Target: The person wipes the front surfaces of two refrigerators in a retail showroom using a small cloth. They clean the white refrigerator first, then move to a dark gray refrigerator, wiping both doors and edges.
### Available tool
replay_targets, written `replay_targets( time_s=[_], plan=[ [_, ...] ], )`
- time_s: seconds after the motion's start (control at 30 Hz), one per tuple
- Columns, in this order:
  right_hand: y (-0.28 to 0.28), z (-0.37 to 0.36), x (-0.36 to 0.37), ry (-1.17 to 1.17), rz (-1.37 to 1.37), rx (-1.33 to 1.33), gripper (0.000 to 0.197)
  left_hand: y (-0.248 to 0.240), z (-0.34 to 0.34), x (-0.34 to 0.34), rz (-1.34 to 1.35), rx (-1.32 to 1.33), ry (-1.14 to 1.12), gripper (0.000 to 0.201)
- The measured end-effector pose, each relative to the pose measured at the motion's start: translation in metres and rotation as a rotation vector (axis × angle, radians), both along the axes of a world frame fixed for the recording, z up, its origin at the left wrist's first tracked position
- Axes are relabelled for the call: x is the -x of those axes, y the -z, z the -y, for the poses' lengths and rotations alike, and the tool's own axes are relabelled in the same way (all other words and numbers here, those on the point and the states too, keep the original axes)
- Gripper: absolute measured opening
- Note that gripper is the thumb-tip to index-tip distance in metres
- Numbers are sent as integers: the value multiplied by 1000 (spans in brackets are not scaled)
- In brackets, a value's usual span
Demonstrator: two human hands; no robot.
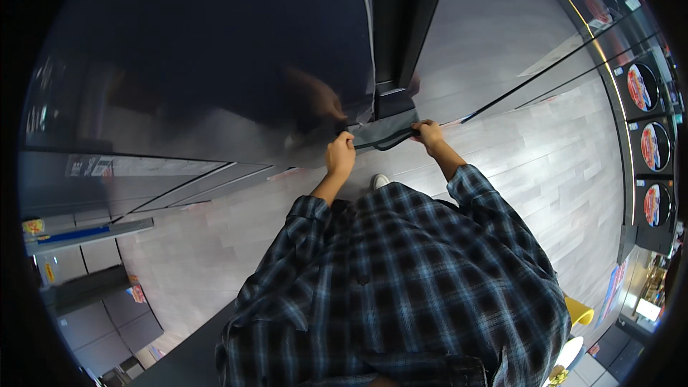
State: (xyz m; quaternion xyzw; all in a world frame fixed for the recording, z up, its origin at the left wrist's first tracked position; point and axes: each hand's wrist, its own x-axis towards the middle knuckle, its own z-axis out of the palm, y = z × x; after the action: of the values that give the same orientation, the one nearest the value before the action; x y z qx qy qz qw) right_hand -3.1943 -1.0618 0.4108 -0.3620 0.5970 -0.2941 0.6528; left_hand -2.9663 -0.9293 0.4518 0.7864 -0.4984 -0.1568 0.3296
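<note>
A grey, flat piece with a dark curved edge (390, 131) spans the gap between my two hands, in front of a tall dark glossy appliance. Its exact kind is hard to make out. My left hand (340, 153) pinches its left end, close to the glossy dark door (236, 50), which mirrors the hand. At the right end, the fingers of my right hand (429, 134) are closed on the piece's edge. Just beyond it, a black upright strip (401, 29) runs up beside the door, whose edge carries loose clear film (367, 7).
My shoe (380, 181) stands on the pale plank floor (530, 165) below my hands. More dark appliance fronts (502, 36) extend right. Several round-doored machines (653, 147) line the far right. A low grey shelf (93, 235) is at left, and something yellow (579, 311) lies behind on the right.
</note>
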Motion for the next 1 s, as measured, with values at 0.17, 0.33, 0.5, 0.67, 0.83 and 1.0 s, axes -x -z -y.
replay_targets(
  time_s=[0.17, 0.33, 0.5, 0.67, 0.83, 1.0],
  plan=[
    [-8, -11, -25, -149, 143, -119, 23, 29, -18, -30, -143, 88, -172, 13],
    [-34, -18, -44, -277, 320, -195, 23, 41, -36, -53, -466, 197, -400, 15],
    [-54, -24, -50, -291, 464, -240, 28, -9, -43, -56, -819, 164, -518, 20],
    [-60, -57, -92, -259, 693, -321, 18, -39, -104, -133, -1175, 415, -489, 27],
    [-79, -62, -91, -175, 649, -344, 10, -210, -121, -124, -769, 862, -401, 22],
    [-68, -67, -98, -174, 668, -400, 9, -366, -205, -114, 212, 1199, 192, 50]
  ],
)
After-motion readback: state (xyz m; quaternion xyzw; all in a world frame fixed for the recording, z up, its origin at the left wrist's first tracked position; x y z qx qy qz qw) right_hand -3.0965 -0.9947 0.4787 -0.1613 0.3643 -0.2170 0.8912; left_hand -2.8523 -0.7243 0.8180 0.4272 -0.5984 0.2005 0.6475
